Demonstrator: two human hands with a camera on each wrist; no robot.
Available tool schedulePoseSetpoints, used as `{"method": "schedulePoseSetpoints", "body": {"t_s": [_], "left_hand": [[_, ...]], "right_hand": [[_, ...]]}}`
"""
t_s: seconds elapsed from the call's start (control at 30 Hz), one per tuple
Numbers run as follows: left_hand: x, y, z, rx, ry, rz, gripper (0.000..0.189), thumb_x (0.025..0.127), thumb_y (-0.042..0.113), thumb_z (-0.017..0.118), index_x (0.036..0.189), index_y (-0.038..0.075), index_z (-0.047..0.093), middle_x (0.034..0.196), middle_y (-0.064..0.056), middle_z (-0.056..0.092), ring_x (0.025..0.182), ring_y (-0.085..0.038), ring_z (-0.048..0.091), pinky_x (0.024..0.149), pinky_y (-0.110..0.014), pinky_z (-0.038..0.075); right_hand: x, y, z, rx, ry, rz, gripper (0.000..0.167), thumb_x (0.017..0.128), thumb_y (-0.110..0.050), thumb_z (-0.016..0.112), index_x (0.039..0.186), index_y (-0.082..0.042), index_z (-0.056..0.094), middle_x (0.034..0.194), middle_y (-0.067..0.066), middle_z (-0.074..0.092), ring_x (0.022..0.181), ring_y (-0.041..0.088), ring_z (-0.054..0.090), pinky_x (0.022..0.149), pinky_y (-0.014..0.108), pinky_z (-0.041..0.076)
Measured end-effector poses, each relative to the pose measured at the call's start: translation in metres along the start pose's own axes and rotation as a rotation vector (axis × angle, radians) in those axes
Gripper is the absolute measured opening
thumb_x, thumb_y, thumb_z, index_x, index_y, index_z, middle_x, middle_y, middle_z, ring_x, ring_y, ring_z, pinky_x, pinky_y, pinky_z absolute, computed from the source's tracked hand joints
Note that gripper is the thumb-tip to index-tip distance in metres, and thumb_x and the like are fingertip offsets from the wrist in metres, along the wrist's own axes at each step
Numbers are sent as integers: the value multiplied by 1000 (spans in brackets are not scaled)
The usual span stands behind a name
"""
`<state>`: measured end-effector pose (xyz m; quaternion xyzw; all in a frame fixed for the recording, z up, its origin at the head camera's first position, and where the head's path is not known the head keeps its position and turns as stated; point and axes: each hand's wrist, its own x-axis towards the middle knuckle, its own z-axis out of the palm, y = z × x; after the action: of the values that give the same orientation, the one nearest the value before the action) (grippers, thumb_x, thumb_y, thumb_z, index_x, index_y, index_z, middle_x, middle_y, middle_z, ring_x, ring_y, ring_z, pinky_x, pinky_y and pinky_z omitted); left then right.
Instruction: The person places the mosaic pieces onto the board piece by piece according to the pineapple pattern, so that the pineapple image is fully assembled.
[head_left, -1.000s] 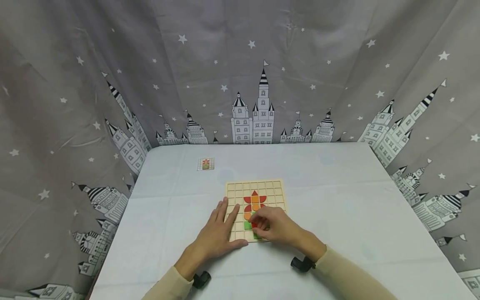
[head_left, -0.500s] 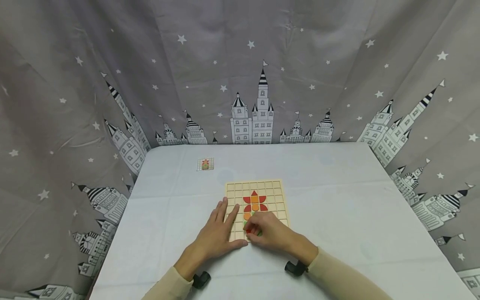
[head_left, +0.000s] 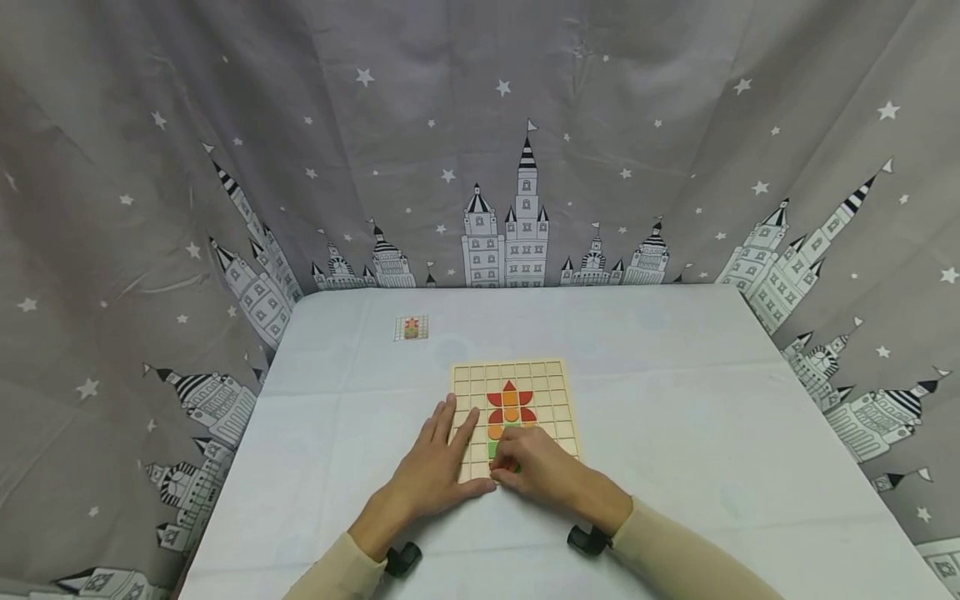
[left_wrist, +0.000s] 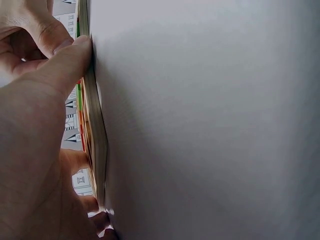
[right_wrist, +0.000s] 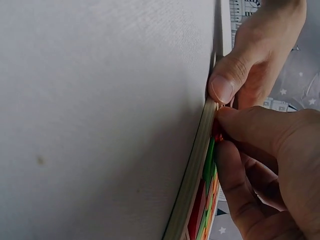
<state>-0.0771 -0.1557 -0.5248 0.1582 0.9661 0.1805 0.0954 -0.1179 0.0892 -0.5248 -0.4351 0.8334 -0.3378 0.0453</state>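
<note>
A wooden grid board (head_left: 551, 392) lies on the white table, bearing flat red, orange and green pieces arranged in a pattern. Spread fingers of my left hand (head_left: 429, 471) rest along the board's left side, the thumb at its near edge. Over the lower part of the pattern, my right hand (head_left: 551, 467) pinches a small red piece (right_wrist: 216, 129) at the near edge, close to the left thumb. Its exact shape is mostly hidden by the fingers. A green piece (head_left: 492, 450) shows just beyond the fingertips. My right hand hides other pieces.
A small card (head_left: 412, 328) printed with a similar coloured pattern on a grid lies farther back, left of the board. Behind the white table (head_left: 675, 375) hangs a grey curtain (head_left: 480, 150) with castles and stars.
My right hand has moved left and nearer with the red piece, to the board's near edge beside the left thumb. The left hand has stayed in place.
</note>
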Motion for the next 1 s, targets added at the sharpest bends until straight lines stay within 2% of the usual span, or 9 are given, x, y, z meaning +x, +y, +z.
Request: {"method": "schedulePoseSetpoints", "body": {"t_s": [0.3, 0.63, 1.0], "left_hand": [[2, -2, 2, -2, -8, -3, 116, 99, 74, 81, 185, 12, 34, 193, -33, 13, 180, -54, 21, 137, -68, 42], [2, 0, 2, 0, -3, -1, 116, 99, 74, 82, 184, 11, 34, 193, -33, 14, 180, -55, 22, 136, -68, 44], [1, 0, 2, -2, -4, 1, 117, 99, 74, 82, 184, 10, 34, 192, -35, 14, 179, -56, 22, 138, -68, 41]], "right_hand": [[1, -2, 2, -60, 11, -6, 8, 98, -7, 94, 93, -9, 88, 93, -1, 77, 79, -5, 60, 71, 9, 50], [-2, -3, 3, -88, 43, -1, 9, 97, -8, 95, 92, -8, 87, 93, 0, 76, 82, -1, 63, 73, 11, 53], [-7, -1, 2, -79, 59, 4, 10, 97, -9, 96, 91, -8, 88, 95, 0, 75, 82, -2, 62, 73, 11, 53]]}}
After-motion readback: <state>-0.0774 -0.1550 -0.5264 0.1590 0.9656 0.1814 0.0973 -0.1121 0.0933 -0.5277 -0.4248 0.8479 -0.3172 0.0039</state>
